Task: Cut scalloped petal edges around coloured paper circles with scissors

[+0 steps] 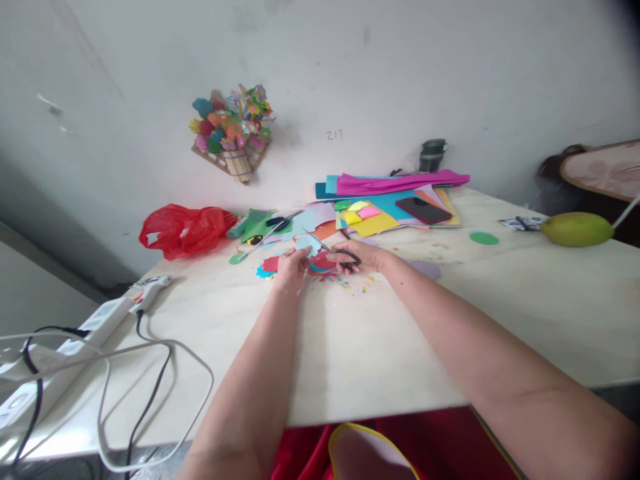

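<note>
My left hand [294,265] pinches a light blue paper piece [307,245] with a rounded outline, held above the table. In my right hand [360,257] is a pair of scissors [347,254] with black handles, its blades pointing left at the edge of that paper. Below my hands lie red paper pieces [325,261], and to the left of my left hand is a blue scalloped paper piece [263,273]. Tiny coloured paper scraps [345,283] are scattered on the table under the scissors.
Behind my hands lie coloured paper sheets [390,207], a phone [423,210] and a second pair of scissors [281,221]. A red plastic bag [185,230] sits at left, near a power strip [95,327] with looping cables. A yellow-green balloon [575,229] is at right.
</note>
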`<state>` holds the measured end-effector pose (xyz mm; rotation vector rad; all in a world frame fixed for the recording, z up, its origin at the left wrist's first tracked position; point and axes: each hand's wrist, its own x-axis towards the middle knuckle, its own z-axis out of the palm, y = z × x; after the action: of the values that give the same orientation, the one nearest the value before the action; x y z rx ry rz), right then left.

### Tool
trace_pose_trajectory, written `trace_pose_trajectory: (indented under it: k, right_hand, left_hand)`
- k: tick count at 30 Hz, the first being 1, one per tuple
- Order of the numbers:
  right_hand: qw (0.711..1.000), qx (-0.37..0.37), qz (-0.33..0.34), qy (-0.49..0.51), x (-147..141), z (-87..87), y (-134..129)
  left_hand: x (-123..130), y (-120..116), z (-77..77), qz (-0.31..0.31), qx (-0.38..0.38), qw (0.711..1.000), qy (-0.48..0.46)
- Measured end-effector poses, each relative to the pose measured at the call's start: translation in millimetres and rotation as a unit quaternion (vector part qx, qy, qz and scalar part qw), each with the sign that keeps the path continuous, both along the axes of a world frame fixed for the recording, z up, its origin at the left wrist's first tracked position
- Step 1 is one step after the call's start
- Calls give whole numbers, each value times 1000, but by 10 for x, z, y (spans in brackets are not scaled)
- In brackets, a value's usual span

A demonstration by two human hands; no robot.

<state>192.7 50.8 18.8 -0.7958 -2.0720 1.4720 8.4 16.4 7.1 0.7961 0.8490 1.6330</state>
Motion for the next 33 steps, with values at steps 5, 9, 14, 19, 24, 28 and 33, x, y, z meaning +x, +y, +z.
trace_pose_trajectory:
  k: [5,9,14,19,24,28,33]
  right_hand:
    - [1000,-14,-4,-7,-7,24,-20]
    - [1000,-22,-6,-4,-11,39,-40]
    - [1000,-28,-8,-7,-9,61,-65]
    - [1000,-29,-7,-4,-8,54,-68]
    - [999,-32,-4,0,-9,55,-73]
    - [999,-35,-3,-1,-5,67,-81]
    - [999,-38,-4,1,-4,69,-88]
  left_hand:
    - [1,-2,3,-2,-2,1000,0]
    - [-4,-4,2,5,-5,1000,-3]
    - [-7,-8,-1,3,-9,1000,-6]
    - [-8,-10,1,5,-18,1000,-10]
    - [-16,-4,-6,5,-27,1000,-5]
    - [-29,1,-23,1,-25,1000,-2]
    - [-37,5,-35,4,-32,999,0]
